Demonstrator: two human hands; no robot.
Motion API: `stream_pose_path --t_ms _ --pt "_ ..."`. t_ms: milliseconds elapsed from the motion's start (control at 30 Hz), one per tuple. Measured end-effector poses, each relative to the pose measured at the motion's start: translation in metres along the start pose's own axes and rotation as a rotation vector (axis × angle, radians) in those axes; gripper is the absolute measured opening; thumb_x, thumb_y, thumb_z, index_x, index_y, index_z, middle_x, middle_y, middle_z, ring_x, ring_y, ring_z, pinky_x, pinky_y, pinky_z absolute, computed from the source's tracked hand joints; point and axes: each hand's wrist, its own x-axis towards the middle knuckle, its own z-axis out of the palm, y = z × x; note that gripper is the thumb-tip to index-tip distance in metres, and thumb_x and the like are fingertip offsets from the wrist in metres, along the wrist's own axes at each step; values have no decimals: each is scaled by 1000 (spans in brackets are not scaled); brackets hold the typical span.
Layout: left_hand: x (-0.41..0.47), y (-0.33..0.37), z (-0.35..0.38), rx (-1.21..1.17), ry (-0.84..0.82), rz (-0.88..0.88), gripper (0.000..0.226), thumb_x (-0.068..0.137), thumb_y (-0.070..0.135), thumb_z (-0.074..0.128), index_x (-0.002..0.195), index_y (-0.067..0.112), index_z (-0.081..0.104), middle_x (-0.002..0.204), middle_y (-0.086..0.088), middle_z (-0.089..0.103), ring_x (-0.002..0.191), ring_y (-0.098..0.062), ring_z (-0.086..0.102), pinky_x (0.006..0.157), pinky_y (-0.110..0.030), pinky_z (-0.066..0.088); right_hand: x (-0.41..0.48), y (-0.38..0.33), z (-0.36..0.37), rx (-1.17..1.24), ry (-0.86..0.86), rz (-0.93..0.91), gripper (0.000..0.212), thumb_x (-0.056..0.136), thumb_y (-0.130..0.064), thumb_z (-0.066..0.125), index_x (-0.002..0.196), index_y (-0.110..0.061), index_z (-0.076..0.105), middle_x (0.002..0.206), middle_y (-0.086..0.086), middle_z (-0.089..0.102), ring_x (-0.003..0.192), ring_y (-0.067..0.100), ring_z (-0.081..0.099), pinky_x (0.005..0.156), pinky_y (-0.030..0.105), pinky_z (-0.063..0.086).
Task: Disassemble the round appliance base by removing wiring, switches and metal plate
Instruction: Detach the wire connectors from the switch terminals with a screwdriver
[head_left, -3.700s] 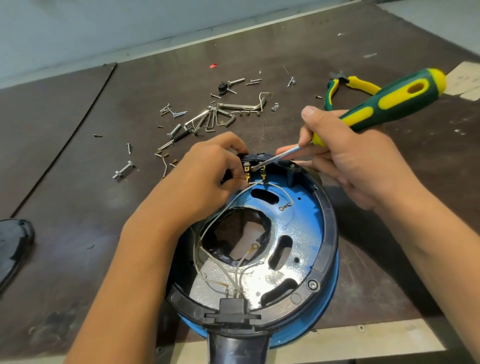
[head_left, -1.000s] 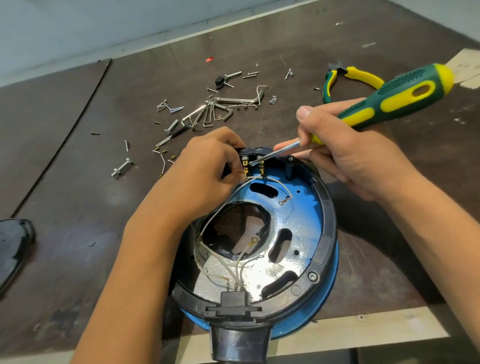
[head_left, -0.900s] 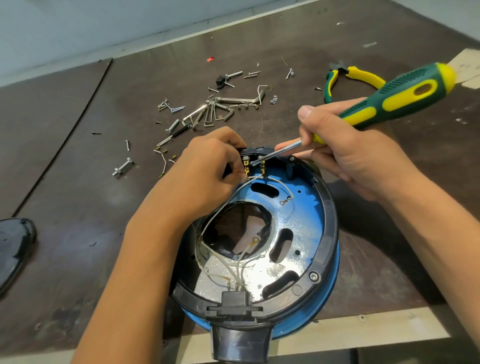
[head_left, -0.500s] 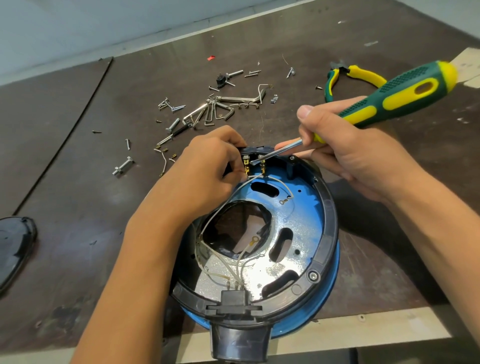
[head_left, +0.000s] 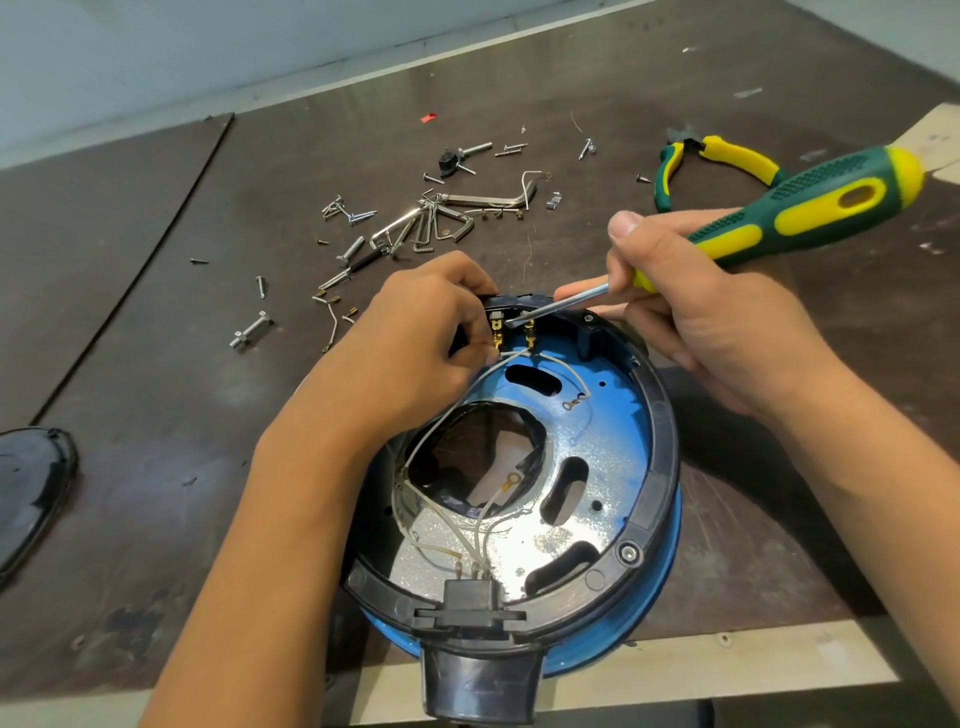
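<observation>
The round appliance base (head_left: 655, 467), blue with a black rim, lies open side up near the table's front edge. Inside it sits a shiny metal plate (head_left: 576, 530) with slots, crossed by thin white wires (head_left: 447, 525). A black switch block (head_left: 511, 302) with brass terminals (head_left: 497, 332) is at the far rim. My left hand (head_left: 415, 348) pinches the wire connector on the left terminal. My right hand (head_left: 696, 317) grips a green and yellow screwdriver (head_left: 810, 208), whose tip rests between the two terminals.
Loose screws, bolts and hex keys (head_left: 421, 223) are scattered on the dark table (head_left: 156, 322) behind the base. Green and yellow pliers (head_left: 722, 158) lie at the back right. A black cover piece (head_left: 28, 483) sits at the left edge.
Almost nothing has moved: both hands stay at the switch terminals, with the screwdriver tip shifting only slightly.
</observation>
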Motion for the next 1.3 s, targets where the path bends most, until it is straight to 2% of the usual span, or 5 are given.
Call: stream_pose_path --t_ms 167,600,833,1167,1300 --pt "0 0 0 1 -1 4 11 83 13 78 73 13 74 118 4 61 96 -19 61 84 -41 50 1 -3 3 -4 29 25 38 103 -20 60 68 -4 58 46 -14 51 36 -1 53 40 3 33" --pt "0 1 0 16 1 15 11 84 12 77 73 11 73 118 2 61 96 -20 61 84 -39 49 4 -10 0 -30 -43 92 37 98 -31 59 68 -8 58 44 -12 41 32 4 31 38 11 20" --pt "0 1 1 21 0 12 12 84 13 77 72 14 74 117 4 60 96 -18 60 84 -39 50 2 -6 2 9 15 77 37 105 -22 52 72 -5 56 50 -11 61 29 0 35 35 11 21" --pt "0 1 1 30 4 19 9 83 13 76 74 14 75 117 3 60 92 -19 61 83 -43 51 4 -13 8 40 24 170 41 106 -19 52 66 -10 53 43 -11 49 49 15 67 33 9 25" --pt "0 1 0 18 3 13 11 82 9 76 72 13 75 116 4 60 90 -20 62 83 -42 51 5 -15 8 56 5 190 41 107 -16 50 66 -8 50 39 -14 44 38 0 59 36 6 30"
